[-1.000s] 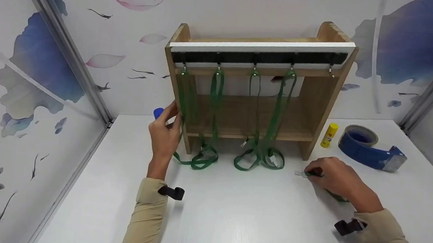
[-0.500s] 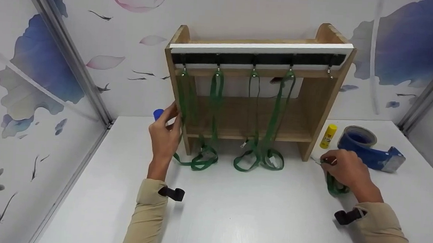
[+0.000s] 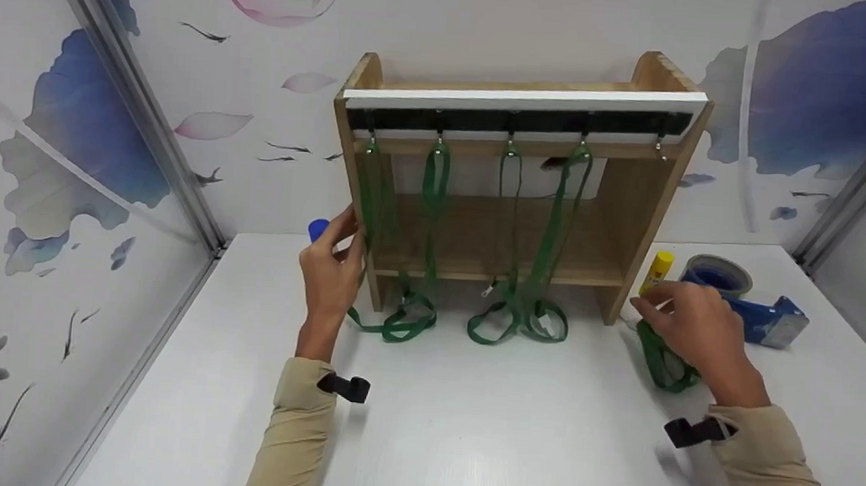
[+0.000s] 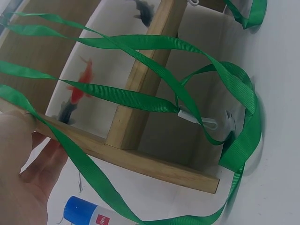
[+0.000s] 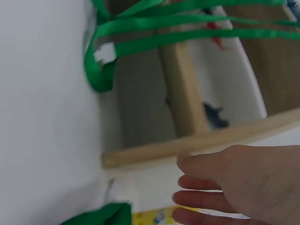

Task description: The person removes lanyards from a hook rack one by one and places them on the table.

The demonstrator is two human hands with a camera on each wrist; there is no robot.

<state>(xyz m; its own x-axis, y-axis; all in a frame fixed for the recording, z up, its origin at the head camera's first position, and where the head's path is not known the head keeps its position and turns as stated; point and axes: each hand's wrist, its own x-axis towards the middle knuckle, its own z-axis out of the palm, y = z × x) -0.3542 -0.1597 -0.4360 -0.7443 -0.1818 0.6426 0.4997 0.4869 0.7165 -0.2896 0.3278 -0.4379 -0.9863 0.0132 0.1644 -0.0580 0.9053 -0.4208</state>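
A wooden shelf [image 3: 649,211] carries a white and black strip with several small hooks along its front. Green lanyards [image 3: 556,213] hang from these, their lower loops lying on the table; the rightmost hook [image 3: 659,146] bears none. My left hand [image 3: 329,285] grips the shelf's left side panel [image 4: 173,172], thumb at the front edge and fingers on the outer face. To the right of the shelf, my right hand [image 3: 698,327] hovers with relaxed fingers and holds nothing. Below it, another green lanyard [image 3: 649,350] lies on the table, partly hidden by the hand.
A yellow glue stick [image 3: 658,269] stands right of the shelf, beside a blue tape dispenser [image 3: 770,320] and a tape roll [image 3: 718,269]. Left of the shelf is a blue-capped glue stick [image 4: 79,211]. Printed walls enclose the white table [image 3: 467,425].
My right hand moved the lanyard back and right, let it go on the table beside the shelf, and lifted a little off it. The left hand stayed on the panel.
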